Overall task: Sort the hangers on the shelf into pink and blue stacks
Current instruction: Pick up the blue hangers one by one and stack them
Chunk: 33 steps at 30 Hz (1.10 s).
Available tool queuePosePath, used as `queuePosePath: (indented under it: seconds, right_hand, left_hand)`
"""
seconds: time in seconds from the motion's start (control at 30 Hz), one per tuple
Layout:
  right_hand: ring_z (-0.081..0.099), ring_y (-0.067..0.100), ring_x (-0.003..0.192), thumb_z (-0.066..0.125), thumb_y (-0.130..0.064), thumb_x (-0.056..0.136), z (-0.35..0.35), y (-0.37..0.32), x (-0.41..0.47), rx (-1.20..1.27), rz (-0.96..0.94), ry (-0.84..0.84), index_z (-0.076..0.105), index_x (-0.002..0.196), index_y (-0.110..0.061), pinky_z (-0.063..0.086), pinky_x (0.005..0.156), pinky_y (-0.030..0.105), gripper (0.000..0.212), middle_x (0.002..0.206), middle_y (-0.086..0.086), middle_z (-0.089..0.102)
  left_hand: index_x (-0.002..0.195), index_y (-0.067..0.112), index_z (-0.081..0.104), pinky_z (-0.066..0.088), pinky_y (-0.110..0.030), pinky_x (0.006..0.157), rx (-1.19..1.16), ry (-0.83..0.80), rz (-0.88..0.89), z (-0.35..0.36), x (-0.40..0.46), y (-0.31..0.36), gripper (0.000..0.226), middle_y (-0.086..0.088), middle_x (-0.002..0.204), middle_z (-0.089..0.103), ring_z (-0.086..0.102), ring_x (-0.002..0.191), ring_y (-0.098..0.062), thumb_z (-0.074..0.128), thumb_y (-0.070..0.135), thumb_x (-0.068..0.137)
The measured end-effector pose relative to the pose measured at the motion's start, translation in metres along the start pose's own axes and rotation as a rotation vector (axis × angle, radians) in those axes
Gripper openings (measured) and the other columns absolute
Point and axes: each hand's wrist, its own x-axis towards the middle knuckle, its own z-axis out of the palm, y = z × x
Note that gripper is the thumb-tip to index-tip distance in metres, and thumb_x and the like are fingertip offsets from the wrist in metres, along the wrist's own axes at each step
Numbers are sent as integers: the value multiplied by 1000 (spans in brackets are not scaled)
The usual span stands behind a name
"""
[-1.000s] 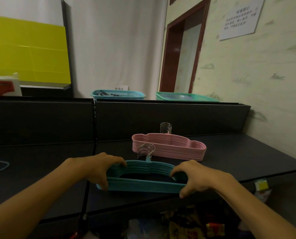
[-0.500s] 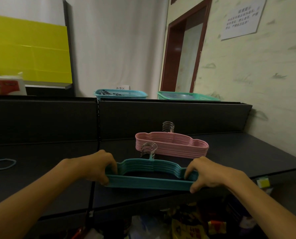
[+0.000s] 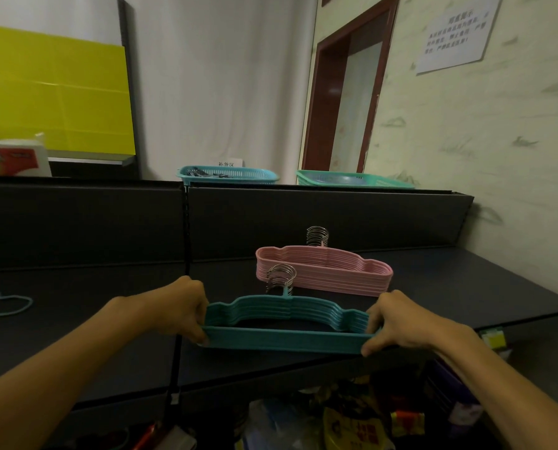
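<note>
Blue hanger stack (image 3: pixel 284 332) on the dark shelf (image 3: pixel 466 287), long axis left to right, hooks pointing away; left hand (image 3: pixel 177 306) and right hand (image 3: pixel 398 323) grip its ends with curled fingers. Pink hanger stack (image 3: pixel 326 271) lies just behind, parallel.

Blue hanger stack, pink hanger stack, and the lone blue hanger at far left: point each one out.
blue hanger stack (image 3: pixel 284 340): head view, front bottom bar.
pink hanger stack (image 3: pixel 329 277): head view, front face of pile.
lone blue hanger (image 3: pixel 27 303): head view, right end of outline.
</note>
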Motion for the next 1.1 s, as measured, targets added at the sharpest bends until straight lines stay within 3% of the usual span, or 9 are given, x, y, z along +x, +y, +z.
queuePosePath:
  seconds: [0.2,0.37,0.47,0.53,0.6,0.67,0.8,0.97,1.1]
  right_hand:
    - [64,5,80,84,-42,68,6,3,5,-44,15,17,77,79,-19,55,73,25,27,85,-5,71]
    - [60,10,91,83,-43,68,5,8,6,-79,9,-51,76,98,-22,55,80,29,37,101,-5,65]
    - [58,10,81,83,-41,69,11,12,9,-83,27,-60,76,95,-16,53,71,30,36,94,1,64]
    - [48,18,69,83,-42,69,17,14,12,-78,31,-51,71,87,-3,41,60,32,44,86,20,58]
    - [41,28,68,83,-44,68,21,18,14,-72,25,-39,66,82,3,33,60,30,51,86,26,50]
    - [36,20,69,82,-45,67,22,21,16,-76,5,-30,64,81,4,31,61,30,54,91,30,51]
    - [38,15,70,82,-47,67,22,22,18,-98,-17,-31,62,75,2,35,61,31,53,94,27,56]
    - [50,19,73,82,-46,68,19,19,15,-111,-18,-35,67,74,-3,46,67,37,45,85,6,55]
    - [57,26,81,82,-49,64,18,19,15,-128,8,-38,70,81,-6,48,68,39,48,99,15,62]
  left_hand:
    - [62,25,65,54,-22,71,-16,-47,-29,-1,2,0,21,11,77,64,59,72,-6,77,39,71]
    - [92,19,73,46,-14,66,-28,-79,-21,-2,2,5,36,19,78,52,54,79,-3,76,48,72]
    - [98,20,74,43,-12,63,-52,-95,-22,-2,3,4,37,21,73,52,53,74,0,77,47,72]
    - [95,20,75,44,-13,64,-58,-101,-21,-1,3,3,35,21,67,51,52,73,0,77,46,71]
    - [88,18,75,47,-15,69,-48,-103,-16,-1,4,1,33,20,61,50,53,70,0,77,47,71]
    - [83,19,75,50,-19,74,-39,-104,-23,1,5,-1,32,19,64,52,56,75,-3,77,48,71]
    - [77,19,74,51,-19,68,-27,-101,-26,2,6,0,29,16,67,52,57,75,-6,77,47,70]
    - [55,30,59,52,-19,67,-17,-111,-45,1,7,2,29,13,76,52,59,86,-11,77,45,72]
    - [53,32,55,48,-17,65,-26,-117,-53,1,7,1,32,13,75,51,56,79,-7,78,46,70]
